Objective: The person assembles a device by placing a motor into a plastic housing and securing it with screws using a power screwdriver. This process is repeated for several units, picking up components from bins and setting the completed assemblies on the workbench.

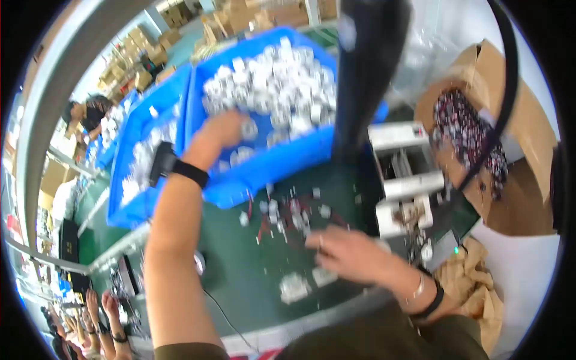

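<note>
My left hand (223,130) reaches into the large blue bin (264,168), which is heaped with small white plastic parts (276,78). A round white piece (248,129) is right at its fingertips. Motion blurs those fingers, so a grip on the piece cannot be made out. Over the green table my right hand (348,255) has its fingers stretched forward, thumb apart, with nothing visible in them. Just beyond its fingertips lies a scatter of small components with red and dark wires (288,213). Near the table's front edge, below this hand, rests a whitish clear piece (294,288).
Left stands a second blue bin (117,201) with pale parts. A dark post (366,78) rises ahead. Right are a white fixture (411,186) and a cardboard box (528,198) holding a bundle of wired components (468,132). Other people's hands (99,306) show at lower left.
</note>
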{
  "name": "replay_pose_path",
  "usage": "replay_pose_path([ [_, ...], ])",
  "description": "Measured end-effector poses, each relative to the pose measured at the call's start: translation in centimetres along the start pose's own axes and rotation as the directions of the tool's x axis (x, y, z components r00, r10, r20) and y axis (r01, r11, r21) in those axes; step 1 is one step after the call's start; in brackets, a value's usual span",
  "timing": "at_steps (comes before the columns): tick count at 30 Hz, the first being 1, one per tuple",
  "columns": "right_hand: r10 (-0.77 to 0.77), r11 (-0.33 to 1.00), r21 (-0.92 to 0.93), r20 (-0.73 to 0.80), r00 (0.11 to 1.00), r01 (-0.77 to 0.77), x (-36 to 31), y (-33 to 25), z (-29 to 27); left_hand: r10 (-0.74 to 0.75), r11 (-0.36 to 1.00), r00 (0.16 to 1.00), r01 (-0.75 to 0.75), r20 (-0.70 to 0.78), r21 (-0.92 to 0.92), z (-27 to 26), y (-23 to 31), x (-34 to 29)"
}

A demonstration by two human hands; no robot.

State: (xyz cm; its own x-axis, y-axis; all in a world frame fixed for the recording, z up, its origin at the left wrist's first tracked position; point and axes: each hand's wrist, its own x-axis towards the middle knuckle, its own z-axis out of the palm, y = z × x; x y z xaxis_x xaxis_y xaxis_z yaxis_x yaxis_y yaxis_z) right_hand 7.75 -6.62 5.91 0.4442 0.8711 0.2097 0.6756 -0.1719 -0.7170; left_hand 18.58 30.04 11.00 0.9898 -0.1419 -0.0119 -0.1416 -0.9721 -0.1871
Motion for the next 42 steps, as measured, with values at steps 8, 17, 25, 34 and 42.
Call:
replay_pose_path([
  [8,0.021,0.943,0.33,0.025,0.999,-0.028,-2.5,-0.4,-0.4,-0.05,0.991,0.92,0.094,0.389,-0.094,8.0,-3.2,3.1],
  [17,0.322,0.781,0.589,-0.096,0.942,-0.207,-4.8,0.3,-3.9,-0.262,0.051,0.959,-0.098,-0.108,-0.994,-7.3,10.4,-7.3],
  [25,0.238,0.853,0.521,-0.332,0.913,-0.033,-6.6,1.4,-5.9,-0.254,0.006,0.923,-0.297,-0.289,-0.955,1.7,31.6,-14.0],
  [34,0.341,0.845,0.49,-0.183,0.922,-0.215,-9.9,2.7,-5.3,-0.376,0.32,0.858,-0.235,-0.35,-0.918,6.1,35.8,-14.1],
  [42,0.139,0.988,-0.034,-0.215,0.967,-0.149,-8.9,2.9,-4.7,-0.356,0.431,0.859,-0.198,-0.368,-0.88,4.8,35.4,-14.0],
])
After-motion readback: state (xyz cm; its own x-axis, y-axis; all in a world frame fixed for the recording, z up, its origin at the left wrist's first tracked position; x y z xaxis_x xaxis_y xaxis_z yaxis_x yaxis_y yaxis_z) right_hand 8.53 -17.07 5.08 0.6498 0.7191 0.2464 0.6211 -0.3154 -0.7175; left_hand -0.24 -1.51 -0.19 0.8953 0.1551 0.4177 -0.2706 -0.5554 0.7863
